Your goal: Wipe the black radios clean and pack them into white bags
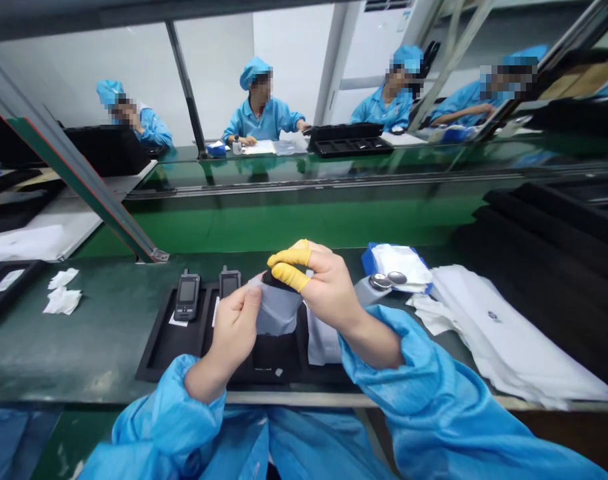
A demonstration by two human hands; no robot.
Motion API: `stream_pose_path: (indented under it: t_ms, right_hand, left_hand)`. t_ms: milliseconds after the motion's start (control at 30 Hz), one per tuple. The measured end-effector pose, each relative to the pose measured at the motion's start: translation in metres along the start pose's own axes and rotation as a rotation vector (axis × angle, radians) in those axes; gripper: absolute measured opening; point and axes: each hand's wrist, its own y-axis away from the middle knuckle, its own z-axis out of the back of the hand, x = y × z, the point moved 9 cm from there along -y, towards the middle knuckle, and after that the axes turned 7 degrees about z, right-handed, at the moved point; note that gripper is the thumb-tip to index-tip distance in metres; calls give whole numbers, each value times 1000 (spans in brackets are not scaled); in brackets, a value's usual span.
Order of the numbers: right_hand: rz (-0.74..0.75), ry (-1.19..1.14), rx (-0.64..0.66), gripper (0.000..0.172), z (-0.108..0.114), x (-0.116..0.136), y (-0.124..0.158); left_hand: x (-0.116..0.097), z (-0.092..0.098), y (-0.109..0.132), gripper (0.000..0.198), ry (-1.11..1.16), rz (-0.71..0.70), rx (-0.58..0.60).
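Observation:
My left hand pinches the edge of a grey translucent bag. My right hand, with yellow finger cots on two fingers, grips a dark device wrapped in the top of that bag. Both hands are over a black tray at the bench's front edge. Two black handheld devices with small screens and short antennas lie in the tray's left slots. A white sheet lies in the tray under my right wrist.
A stack of white bags lies to the right, beside a blue pack of white wipes and a silver-topped bottle. Crumpled white wipes lie at left. Black trays are stacked far right. Several people in blue sit beyond the green conveyor.

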Motion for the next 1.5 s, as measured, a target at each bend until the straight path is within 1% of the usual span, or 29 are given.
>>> stream_pose_path:
  t_ms: [67,100,233,300,333,367,400,467,500,533,600,667,700,800,867,933,1000,1033,1067,1100,1133,1200,1267,1300,1333,1367,1400,1433,1500]
  right_hand:
    - [12,-5,18,12,3,3,8]
    - [13,-14,4,14,7,4,12]
    - [-1,-48,-131,23,30,0,25]
    - [-24,-99,-178,31,37,-8,33]
    - [-47,-150,-176,40,37,-14,38]
    - [-81,-216,-146,53,32,-21,43]
    - [-131,-290,-88,68,23,-28,50]
    - [-266,-427,74,95,-4,-42,68]
    - [-348,-486,148,101,-19,-49,79]
    - [-436,-534,195,101,-32,-57,91]
    - [-587,-594,204,86,-51,-74,112]
    - [-694,-569,184,70,-62,-94,128]
    - [-730,-496,194,63,-65,-105,135]
    - [-777,-190,274,53,-67,-132,149]
    - [-780,-69,298,52,-65,-139,154]
    - [-773,-11,291,55,-58,-136,156]
    - [-734,76,271,56,-37,-128,154]
    - [-701,118,245,55,-21,-123,151]
    - [-664,151,201,53,0,-119,147]
    - [-632,176,137,50,26,-116,143]
    - [-612,201,48,48,57,-115,139]
    - [-611,319,-180,46,134,-119,136]
    - [-685,575,-409,45,217,-124,143]
    - [-772,740,-485,43,255,-127,151]
    - [-916,891,-524,40,288,-132,162]
    - [-997,938,-541,37,312,-140,170]
    - [-1066,963,-548,33,330,-148,178]
    - [-1125,967,-539,32,343,-156,186]
    - [-1183,935,-504,34,352,-173,196]
  left_hand:
    - [-11,-3,4,48,-34,-85,-19]
    - [-16,-5,6,44,-47,-132,-20]
    - [-39,-16,17,38,-39,-294,15]
    - [-47,-18,21,37,21,-308,7]
    - [-49,-18,22,37,59,-294,4]
    - [-49,-19,22,37,102,-268,6]
    - [-49,-20,21,38,147,-230,13]
    - [-43,-21,16,41,248,-147,20]
    - [-39,-20,12,44,304,-111,7]
    - [-33,-19,6,46,357,-78,-13]
    - [-16,-17,-10,46,451,-21,-58]
    - [10,-16,-28,41,529,54,-103]
    - [26,-16,-37,39,560,112,-134]
    - [84,-21,-54,37,540,379,-201]
    - [110,-23,-62,38,499,449,-231]
    - [126,-25,-68,38,463,456,-250]
    - [136,-27,-72,37,420,458,-257]
    - [138,-28,-73,37,396,459,-256]
    - [138,-28,-74,35,370,456,-251]
    - [136,-28,-74,33,344,451,-244]
    - [132,-28,-73,31,320,442,-234]
    - [120,-26,-70,26,267,406,-217]
    - [104,-20,-68,34,211,340,-226]
    - [91,-14,-67,40,104,257,-254]
    - [79,-10,-65,45,10,187,-274]
    - [69,-7,-62,47,-68,139,-296]
    - [61,-5,-59,48,-134,117,-310]
    - [55,-4,-55,48,-161,111,-326]
    - [48,-4,-46,45,-183,134,-323]
